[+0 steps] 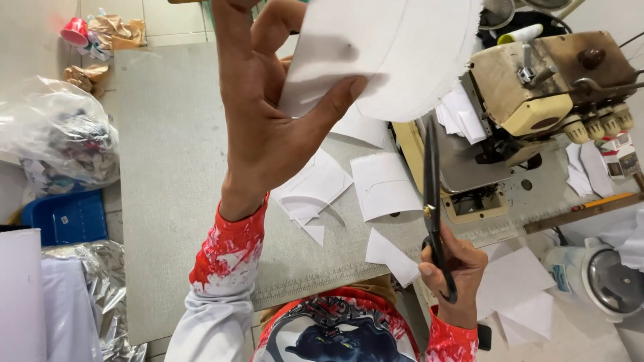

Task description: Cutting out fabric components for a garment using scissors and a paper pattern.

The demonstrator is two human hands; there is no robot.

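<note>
My left hand (268, 114) is raised close to the camera and grips a large piece of white fabric (396, 47) with a curved line drawn on it, thumb pressed on its lower edge. My right hand (451, 271) holds black scissors (433, 201) by the handles near the table's front edge. The blades point up toward the fabric's lower edge. Cut white scraps (384, 184) lie on the grey table (168, 167) under both hands.
An old beige sewing machine (537, 100) stands at the right of the table. A clear plastic bag of scraps (60, 134) and a blue crate (64, 218) sit at the left. A fan (604, 278) lies on the floor at the lower right.
</note>
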